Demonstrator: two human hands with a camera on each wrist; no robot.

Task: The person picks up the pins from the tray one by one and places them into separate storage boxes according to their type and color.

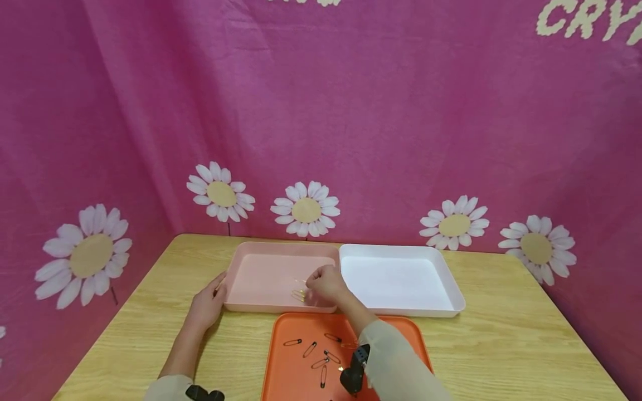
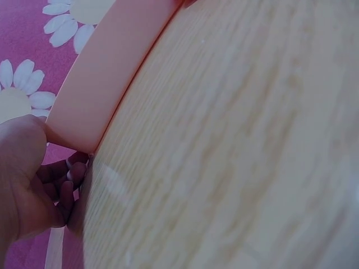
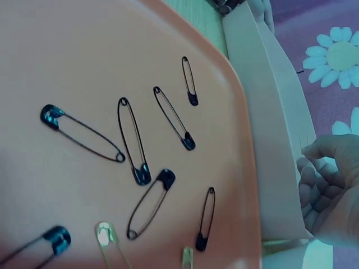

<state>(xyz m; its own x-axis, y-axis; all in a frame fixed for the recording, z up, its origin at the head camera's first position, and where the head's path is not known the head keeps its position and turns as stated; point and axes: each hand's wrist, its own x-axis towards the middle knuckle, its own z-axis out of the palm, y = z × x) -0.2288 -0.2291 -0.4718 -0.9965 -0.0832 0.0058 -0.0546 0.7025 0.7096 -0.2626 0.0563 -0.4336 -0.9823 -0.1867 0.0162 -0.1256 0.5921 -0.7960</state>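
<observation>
The right hand is above the right part of the pink tray, its thumb and forefinger together, pinching a thin pin that is barely visible at the fingertips. Just below those fingertips, gold pins lie on the floor of the pink tray. The left hand grips the left end of the same tray, near the corner closer to the person, with its fingers curled at the outer wall.

Beside the right hand, to its right, is the white tray, touching the pink one. Nearer the person than the right hand, partly under its forearm, lies the orange tray. It carries scattered black pins and, among them, a few pale ones. All three trays rest on the wooden tabletop. Beyond both hands hangs a magenta cloth printed with white daisies.
</observation>
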